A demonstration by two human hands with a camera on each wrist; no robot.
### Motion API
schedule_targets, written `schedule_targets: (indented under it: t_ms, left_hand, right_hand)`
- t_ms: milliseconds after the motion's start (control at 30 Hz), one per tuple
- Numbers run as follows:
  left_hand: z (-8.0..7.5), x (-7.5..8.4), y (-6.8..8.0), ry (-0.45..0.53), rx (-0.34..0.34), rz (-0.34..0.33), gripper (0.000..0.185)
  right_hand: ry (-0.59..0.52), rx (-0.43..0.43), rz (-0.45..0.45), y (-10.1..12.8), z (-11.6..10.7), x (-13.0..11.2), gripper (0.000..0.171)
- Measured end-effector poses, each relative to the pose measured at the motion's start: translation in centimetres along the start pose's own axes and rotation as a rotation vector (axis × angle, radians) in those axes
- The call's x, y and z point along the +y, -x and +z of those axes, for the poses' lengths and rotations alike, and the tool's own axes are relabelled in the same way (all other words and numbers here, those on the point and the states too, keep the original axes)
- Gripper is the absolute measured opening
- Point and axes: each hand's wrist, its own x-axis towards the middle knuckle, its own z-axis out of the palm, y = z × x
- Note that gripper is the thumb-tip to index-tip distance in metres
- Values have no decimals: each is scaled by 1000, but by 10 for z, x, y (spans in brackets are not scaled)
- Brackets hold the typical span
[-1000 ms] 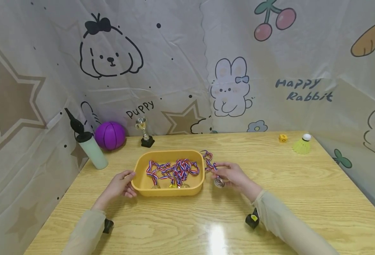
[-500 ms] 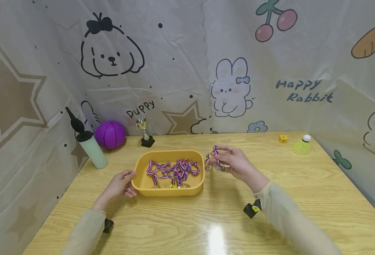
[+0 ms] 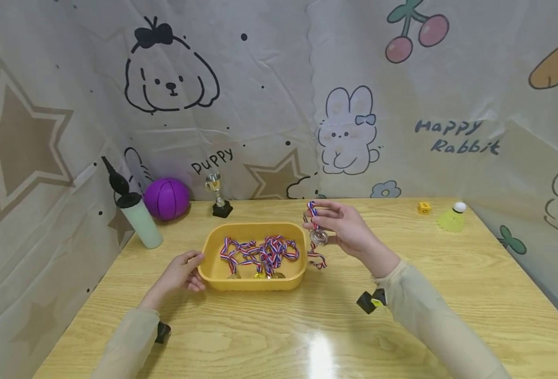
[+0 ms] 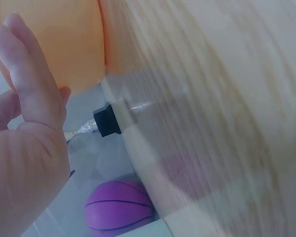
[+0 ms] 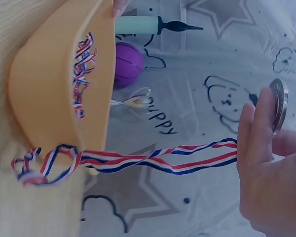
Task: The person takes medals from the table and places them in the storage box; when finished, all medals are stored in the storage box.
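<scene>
Your right hand [image 3: 347,231] pinches the silver medal [image 3: 318,237] beside the yellow tray [image 3: 212,258]; gather its trailing ribbon [image 3: 318,260]. Left hand [image 3: 179,273], fingers relaxed, steadies the tray's rim.

Head view high, facing forward-down, wrist views close (sideways), all sharing yellow tray [image 3: 252,282]

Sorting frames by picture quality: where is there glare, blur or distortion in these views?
Head view: sharp, with a white glare patch on the table near the front edge and wide-angle bending at the sides. Left wrist view: soft and smeared, the yellow tray and purple ball hazy. Right wrist view: fairly crisp on the ribbon.
</scene>
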Motion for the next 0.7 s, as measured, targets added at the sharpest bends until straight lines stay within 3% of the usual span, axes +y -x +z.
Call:
schedule_targets:
  t_ms: [200, 467, 700]
  left_hand:
    - [0, -2, -2, 6, 8, 1, 50]
    - [-2, 0, -2, -21, 24, -12, 49]
    - [0, 0, -1, -12, 30, -5, 49]
  right_hand:
    - [65, -55, -49, 4, 17, -16, 48]
    - [29, -103, -107, -2, 45, -41, 44]
    - [5, -117, -98, -17, 69, -35, 41]
